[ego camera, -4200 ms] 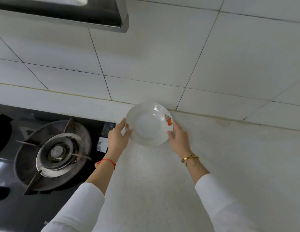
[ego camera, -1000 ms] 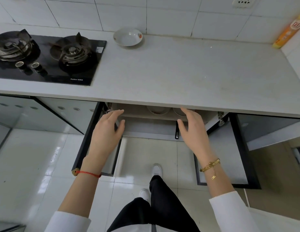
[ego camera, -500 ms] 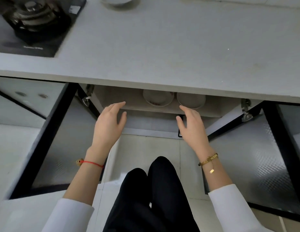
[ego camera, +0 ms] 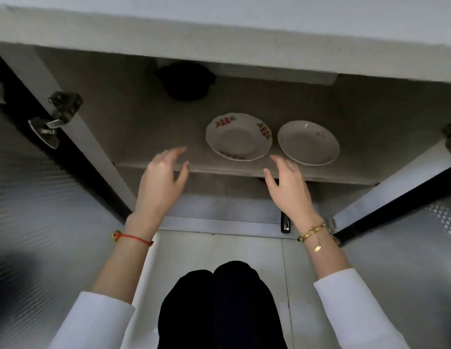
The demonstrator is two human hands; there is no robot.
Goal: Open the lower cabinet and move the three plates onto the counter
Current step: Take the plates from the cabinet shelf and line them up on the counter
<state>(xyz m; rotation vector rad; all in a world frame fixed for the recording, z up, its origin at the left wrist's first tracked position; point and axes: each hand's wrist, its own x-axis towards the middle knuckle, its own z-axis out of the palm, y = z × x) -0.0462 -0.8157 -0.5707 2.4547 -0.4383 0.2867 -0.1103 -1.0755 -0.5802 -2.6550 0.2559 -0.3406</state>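
A: Both hands are hanging empty, fingers spread: left hand [ego camera: 161, 182] and right hand [ego camera: 288, 190] at the shelf [ego camera: 144, 137] front edge. Patterned plate [ego camera: 239, 136] and plain plate [ego camera: 308, 142] are sitting side by side, just apart, near that edge.

B: Glazed ceramic, I'm guessing: stiff, slippery, chippable. Pinching opposite rims. Dark pot [ego camera: 185, 80] is sitting at the back; both doors are standing open.
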